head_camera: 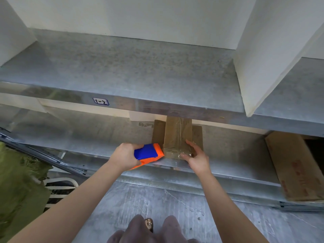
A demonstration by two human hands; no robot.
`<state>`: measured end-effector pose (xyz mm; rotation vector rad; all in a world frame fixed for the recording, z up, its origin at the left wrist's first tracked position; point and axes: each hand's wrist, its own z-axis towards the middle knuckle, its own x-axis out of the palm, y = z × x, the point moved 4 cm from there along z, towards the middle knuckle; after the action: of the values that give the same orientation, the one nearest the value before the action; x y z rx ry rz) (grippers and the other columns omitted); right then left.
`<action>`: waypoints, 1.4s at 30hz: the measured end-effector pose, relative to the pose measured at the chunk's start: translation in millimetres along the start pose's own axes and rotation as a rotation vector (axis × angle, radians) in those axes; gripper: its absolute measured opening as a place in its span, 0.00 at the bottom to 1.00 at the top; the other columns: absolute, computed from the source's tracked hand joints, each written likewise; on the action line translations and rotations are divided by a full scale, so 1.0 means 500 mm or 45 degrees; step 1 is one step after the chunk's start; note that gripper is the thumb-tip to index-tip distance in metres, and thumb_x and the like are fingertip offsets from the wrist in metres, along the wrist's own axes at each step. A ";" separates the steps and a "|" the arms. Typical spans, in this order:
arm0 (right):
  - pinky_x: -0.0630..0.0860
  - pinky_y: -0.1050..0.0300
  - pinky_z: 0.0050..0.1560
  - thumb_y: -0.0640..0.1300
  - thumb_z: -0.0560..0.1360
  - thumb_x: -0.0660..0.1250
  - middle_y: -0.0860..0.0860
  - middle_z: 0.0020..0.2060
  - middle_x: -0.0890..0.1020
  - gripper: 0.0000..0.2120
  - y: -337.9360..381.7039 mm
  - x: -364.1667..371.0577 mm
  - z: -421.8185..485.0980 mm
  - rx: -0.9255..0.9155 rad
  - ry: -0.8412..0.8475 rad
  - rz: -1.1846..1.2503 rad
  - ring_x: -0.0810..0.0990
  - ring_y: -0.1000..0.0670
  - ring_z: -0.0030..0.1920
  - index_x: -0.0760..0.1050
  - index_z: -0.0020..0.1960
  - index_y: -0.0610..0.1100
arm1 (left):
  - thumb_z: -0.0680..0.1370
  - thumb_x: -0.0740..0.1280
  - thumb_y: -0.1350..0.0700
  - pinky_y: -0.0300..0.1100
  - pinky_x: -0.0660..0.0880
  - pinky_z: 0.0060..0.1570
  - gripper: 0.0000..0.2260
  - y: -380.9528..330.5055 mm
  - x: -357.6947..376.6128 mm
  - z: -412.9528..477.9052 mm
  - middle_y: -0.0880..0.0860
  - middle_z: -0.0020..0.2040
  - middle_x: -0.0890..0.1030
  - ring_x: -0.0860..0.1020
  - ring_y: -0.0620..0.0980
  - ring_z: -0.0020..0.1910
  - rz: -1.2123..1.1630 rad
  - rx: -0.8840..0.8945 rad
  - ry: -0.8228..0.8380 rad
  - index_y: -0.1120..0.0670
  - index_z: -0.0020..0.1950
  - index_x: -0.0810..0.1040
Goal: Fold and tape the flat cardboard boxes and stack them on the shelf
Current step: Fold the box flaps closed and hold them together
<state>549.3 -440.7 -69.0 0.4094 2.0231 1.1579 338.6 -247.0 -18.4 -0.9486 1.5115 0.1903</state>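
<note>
A small taped brown cardboard box (177,135) lies on top of other brown boxes (197,135) on the lower metal shelf (87,137), near its front edge. My right hand (196,156) grips the near end of this top box, fingers on its right side and thumb at the front. My left hand (124,155) holds an orange and blue tape dispenser (149,155) just left of the box, touching its near left corner.
An upper metal shelf (122,67) juts out above, with white dividers (263,50) on it. A long flat cardboard carton (294,165) leans at the lower right. Green fabric (19,181) and a white rack (59,188) lie at left. Grey floor below.
</note>
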 end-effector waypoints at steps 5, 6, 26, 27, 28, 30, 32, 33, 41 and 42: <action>0.80 0.45 0.55 0.49 0.68 0.77 0.63 0.60 0.74 0.31 -0.003 0.002 0.000 0.017 -0.005 0.063 0.76 0.50 0.62 0.69 0.66 0.65 | 0.67 0.75 0.50 0.36 0.69 0.45 0.30 0.007 0.000 -0.002 0.50 0.56 0.81 0.77 0.50 0.54 -0.037 0.029 0.060 0.46 0.69 0.74; 0.80 0.45 0.56 0.48 0.68 0.77 0.63 0.60 0.74 0.32 -0.003 0.001 0.001 0.025 -0.003 0.080 0.75 0.51 0.64 0.69 0.66 0.65 | 0.67 0.75 0.49 0.37 0.70 0.46 0.30 0.013 -0.005 -0.001 0.51 0.56 0.81 0.78 0.50 0.54 -0.035 0.029 0.075 0.46 0.68 0.75; 0.76 0.50 0.61 0.47 0.70 0.76 0.58 0.66 0.74 0.31 -0.001 0.005 0.000 0.049 0.014 0.066 0.73 0.50 0.67 0.67 0.69 0.61 | 0.72 0.72 0.56 0.42 0.62 0.67 0.26 0.152 -0.081 0.085 0.51 0.66 0.72 0.68 0.52 0.66 0.082 0.134 0.316 0.47 0.70 0.72; 0.74 0.55 0.61 0.48 0.71 0.75 0.58 0.66 0.74 0.31 0.002 0.004 -0.002 0.026 0.024 0.022 0.72 0.51 0.68 0.66 0.70 0.60 | 0.72 0.72 0.54 0.43 0.60 0.69 0.27 0.151 -0.080 0.083 0.51 0.68 0.70 0.66 0.52 0.69 0.125 0.139 0.302 0.46 0.70 0.71; 0.72 0.59 0.60 0.49 0.71 0.75 0.58 0.66 0.74 0.31 0.006 0.002 -0.004 0.012 0.034 -0.008 0.72 0.51 0.68 0.65 0.70 0.61 | 0.72 0.72 0.50 0.44 0.58 0.71 0.27 0.148 -0.078 0.080 0.50 0.70 0.69 0.62 0.53 0.71 0.210 0.161 0.270 0.46 0.70 0.70; 0.68 0.62 0.59 0.49 0.72 0.74 0.58 0.65 0.74 0.31 0.015 -0.003 -0.009 -0.008 0.046 -0.021 0.72 0.52 0.68 0.64 0.70 0.62 | 0.74 0.70 0.44 0.47 0.51 0.74 0.27 0.128 -0.076 0.075 0.49 0.73 0.66 0.57 0.54 0.76 0.380 0.224 0.172 0.46 0.71 0.69; 0.67 0.63 0.60 0.49 0.72 0.74 0.58 0.67 0.73 0.32 0.022 -0.008 -0.015 -0.039 0.042 -0.003 0.72 0.54 0.68 0.64 0.71 0.62 | 0.75 0.69 0.43 0.50 0.48 0.75 0.27 0.094 -0.073 0.068 0.49 0.75 0.64 0.55 0.54 0.77 0.363 0.293 0.104 0.47 0.72 0.69; 0.68 0.62 0.61 0.49 0.72 0.74 0.58 0.68 0.73 0.33 0.024 -0.010 -0.018 -0.055 0.033 -0.004 0.72 0.54 0.68 0.63 0.72 0.61 | 0.75 0.69 0.43 0.51 0.47 0.76 0.27 0.073 -0.068 0.064 0.49 0.75 0.64 0.54 0.53 0.77 0.337 0.338 0.091 0.47 0.73 0.68; 0.73 0.62 0.58 0.50 0.74 0.73 0.53 0.61 0.80 0.27 0.004 -0.030 -0.048 -0.087 -0.089 -0.057 0.79 0.52 0.58 0.70 0.71 0.50 | 0.78 0.66 0.47 0.42 0.65 0.68 0.30 -0.091 0.041 0.028 0.51 0.75 0.64 0.65 0.52 0.72 -0.201 0.295 0.140 0.45 0.78 0.57; 0.73 0.64 0.57 0.48 0.74 0.73 0.53 0.59 0.81 0.27 0.001 -0.028 -0.049 -0.077 -0.078 -0.037 0.80 0.52 0.57 0.70 0.71 0.50 | 0.78 0.66 0.47 0.41 0.63 0.68 0.31 -0.102 0.061 0.029 0.53 0.75 0.64 0.65 0.52 0.72 -0.240 0.255 0.151 0.47 0.78 0.57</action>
<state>540.4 -463.5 -54.9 0.3794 1.9304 1.1714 386.1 -284.2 -27.7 -0.9471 1.5067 -0.1530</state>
